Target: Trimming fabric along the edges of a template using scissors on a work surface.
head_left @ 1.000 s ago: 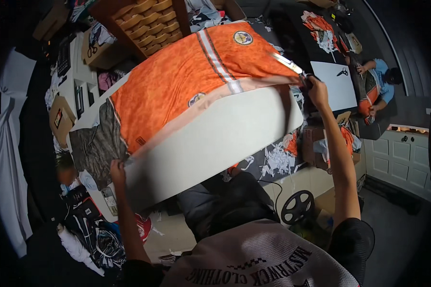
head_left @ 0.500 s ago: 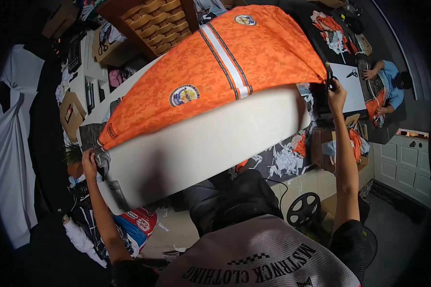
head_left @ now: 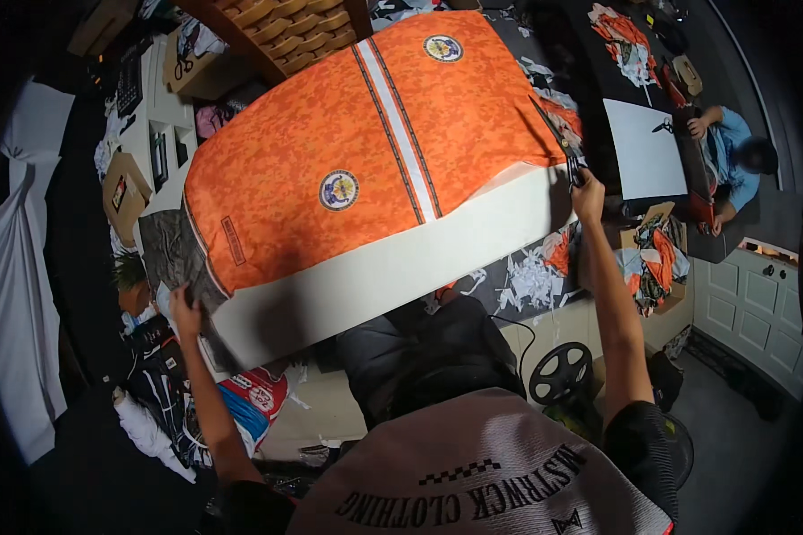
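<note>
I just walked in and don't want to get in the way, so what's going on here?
An orange patterned fabric lies spread over a white tabletop. The right hand holds dark scissors at the fabric's right edge. The left hand is by its near left corner, beside a dark grey cloth; whether it grips anything is hard to tell. Off to the right, a co-worker in a blue shirt is beside another white surface.

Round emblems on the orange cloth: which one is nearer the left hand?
The lower emblem, left of the white stripe; the upper emblem sits right of it, farther from the left hand.
</note>
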Demonstrator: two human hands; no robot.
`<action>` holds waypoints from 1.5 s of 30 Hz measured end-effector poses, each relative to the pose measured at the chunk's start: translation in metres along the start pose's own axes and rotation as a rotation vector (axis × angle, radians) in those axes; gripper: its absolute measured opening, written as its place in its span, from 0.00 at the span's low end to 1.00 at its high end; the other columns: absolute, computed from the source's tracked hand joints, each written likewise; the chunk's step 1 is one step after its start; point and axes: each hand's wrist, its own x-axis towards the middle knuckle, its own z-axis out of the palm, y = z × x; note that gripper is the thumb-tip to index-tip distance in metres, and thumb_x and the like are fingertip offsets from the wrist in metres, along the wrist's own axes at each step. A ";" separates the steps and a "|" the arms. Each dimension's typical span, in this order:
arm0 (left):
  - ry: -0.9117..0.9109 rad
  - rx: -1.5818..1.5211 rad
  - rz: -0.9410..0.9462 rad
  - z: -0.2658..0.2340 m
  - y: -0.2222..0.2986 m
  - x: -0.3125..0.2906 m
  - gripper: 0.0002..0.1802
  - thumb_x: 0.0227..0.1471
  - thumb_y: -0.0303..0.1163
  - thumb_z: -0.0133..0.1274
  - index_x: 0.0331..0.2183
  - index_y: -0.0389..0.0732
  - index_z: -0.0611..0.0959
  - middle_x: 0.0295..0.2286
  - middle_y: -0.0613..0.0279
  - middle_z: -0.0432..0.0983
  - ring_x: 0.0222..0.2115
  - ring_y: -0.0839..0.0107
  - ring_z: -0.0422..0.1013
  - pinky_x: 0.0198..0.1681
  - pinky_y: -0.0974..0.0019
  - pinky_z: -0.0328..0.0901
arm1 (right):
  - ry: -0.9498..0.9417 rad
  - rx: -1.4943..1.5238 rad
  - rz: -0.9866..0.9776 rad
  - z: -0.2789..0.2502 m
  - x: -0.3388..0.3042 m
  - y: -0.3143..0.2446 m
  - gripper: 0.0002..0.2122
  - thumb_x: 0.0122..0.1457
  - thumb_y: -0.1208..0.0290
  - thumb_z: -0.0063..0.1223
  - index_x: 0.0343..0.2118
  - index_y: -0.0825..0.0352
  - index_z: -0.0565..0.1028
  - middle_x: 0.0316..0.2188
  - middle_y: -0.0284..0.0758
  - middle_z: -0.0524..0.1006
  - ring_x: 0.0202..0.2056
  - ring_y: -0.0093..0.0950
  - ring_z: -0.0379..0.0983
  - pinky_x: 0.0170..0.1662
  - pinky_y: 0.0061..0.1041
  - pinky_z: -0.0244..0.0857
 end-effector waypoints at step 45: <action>0.198 0.502 0.355 -0.162 0.072 0.072 0.25 0.41 0.23 0.51 0.46 0.38 0.72 0.44 0.51 0.67 0.42 0.51 0.63 0.47 0.57 0.59 | 0.452 0.220 0.104 -0.102 0.074 -0.041 0.03 0.47 0.75 0.53 0.25 0.68 0.73 0.21 0.34 0.74 0.21 0.27 0.66 0.31 0.25 0.63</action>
